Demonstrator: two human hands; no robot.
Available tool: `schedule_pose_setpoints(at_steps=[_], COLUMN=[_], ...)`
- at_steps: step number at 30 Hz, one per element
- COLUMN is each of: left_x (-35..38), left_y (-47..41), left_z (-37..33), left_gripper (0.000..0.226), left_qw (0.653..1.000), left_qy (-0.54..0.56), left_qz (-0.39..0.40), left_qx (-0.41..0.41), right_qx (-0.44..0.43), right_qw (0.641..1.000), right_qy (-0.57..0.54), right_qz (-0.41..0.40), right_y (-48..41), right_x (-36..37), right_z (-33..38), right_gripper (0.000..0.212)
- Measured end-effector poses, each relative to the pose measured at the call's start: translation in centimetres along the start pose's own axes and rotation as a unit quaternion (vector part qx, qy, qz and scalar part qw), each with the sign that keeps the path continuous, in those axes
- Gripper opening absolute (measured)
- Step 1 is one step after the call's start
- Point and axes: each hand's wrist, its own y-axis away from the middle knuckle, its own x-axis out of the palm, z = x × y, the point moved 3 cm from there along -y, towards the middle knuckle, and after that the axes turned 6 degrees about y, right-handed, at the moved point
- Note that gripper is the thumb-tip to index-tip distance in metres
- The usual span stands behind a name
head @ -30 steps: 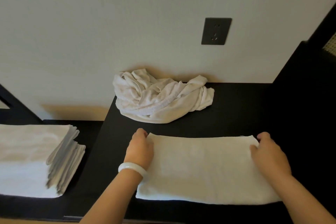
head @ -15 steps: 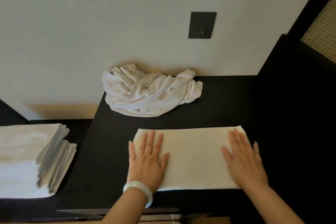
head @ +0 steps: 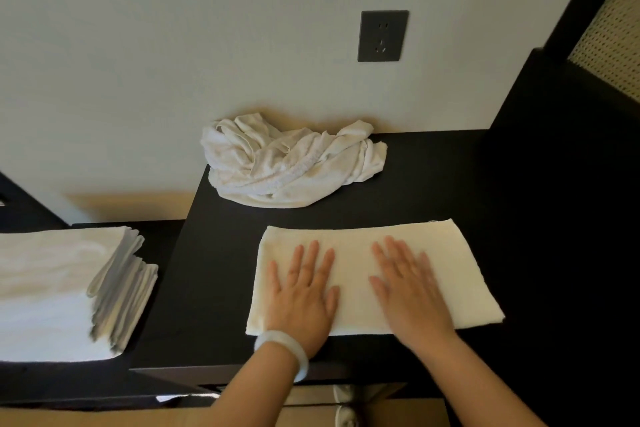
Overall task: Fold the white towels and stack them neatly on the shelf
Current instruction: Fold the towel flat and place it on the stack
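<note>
A white towel [head: 460, 270], folded into a flat rectangle, lies near the front edge of the black tabletop [head: 221, 288]. My left hand [head: 303, 295], with a pale bangle on its wrist, presses flat on the towel's left half, fingers straight and spread. My right hand [head: 408, 288] presses flat near the towel's middle, fingers straight as well. A crumpled white towel [head: 287, 163] sits against the wall at the back of the table. A stack of folded white towels [head: 59, 288] rests on the lower black shelf [head: 162, 236] to the left.
A dark wall socket [head: 382, 35] is mounted above the crumpled towel. A tall black panel [head: 561, 184] bounds the table on the right, with a woven screen [head: 613, 28] behind it. Floor shows below the table's front edge.
Both hands went from gripping the towel's far corners to lying flat on it. My right hand has since slid inward from the right end towards the middle. The camera has shifted.
</note>
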Motion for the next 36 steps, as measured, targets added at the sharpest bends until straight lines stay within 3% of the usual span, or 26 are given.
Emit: schedule_pose_setpoints(at_steps=[4,9,11,14,16,19,23,26,28,31,36], left_x=[-0.3,-0.4,-0.9,-2.8,-3.8,-4.4,-4.9,-5.4,-6.2,-7.2,-9.2], left_y=[1.6,1.6,1.6,2.1,2.6,3.1,3.7,4.8,6.0,7.6,9.2], left_z=[3.9,3.9,3.9,4.6,5.4,6.4,8.1,10.2,11.7,15.0,21.3], left_gripper=[0.066,0.085,0.085,0.072,0.067,0.061,0.048,0.027,0.016,0.013,0.013], left_qw=[0.999,0.998,0.997,0.980,0.955,0.907,0.828,0.752,0.695,0.639,0.589], left_qy=[0.004,0.038,0.061,0.137,0.201,0.323,0.462,0.561,0.624,0.675,0.715], left_qz=[0.008,-0.022,-0.003,-0.024,-0.054,-0.048,-0.009,0.026,0.039,0.019,-0.051], left_qx=[-0.047,-0.038,-0.049,-0.142,-0.213,-0.266,-0.316,-0.344,-0.355,-0.367,-0.373], right_qx=[0.139,0.154,0.167,0.265,0.338,0.398,0.452,0.437,0.399,0.333,0.241], right_qw=[0.989,0.985,0.983,0.963,0.939,0.899,0.794,0.724,0.710,0.705,0.692], right_qy=[0.031,0.020,-0.002,-0.044,-0.064,-0.180,-0.401,-0.519,-0.563,-0.609,-0.661], right_qz=[0.027,0.082,0.074,0.016,0.004,0.031,0.073,0.120,0.140,0.145,0.161], right_y=[1.0,0.8,0.8,1.3,1.7,1.4,0.5,-0.1,-0.7,-1.3,-3.3], right_x=[0.4,-0.4,-0.9,-2.5,-3.8,-4.2,-5.0,-6.2,-6.4,-7.4,-8.5], right_z=[-7.4,-7.8,-7.7,-8.2,-8.2,-7.5,-4.5,0.2,3.5,8.6,16.4], right_gripper=[0.066,0.064,0.065,0.065,0.061,0.057,0.056,0.045,0.047,0.041,0.037])
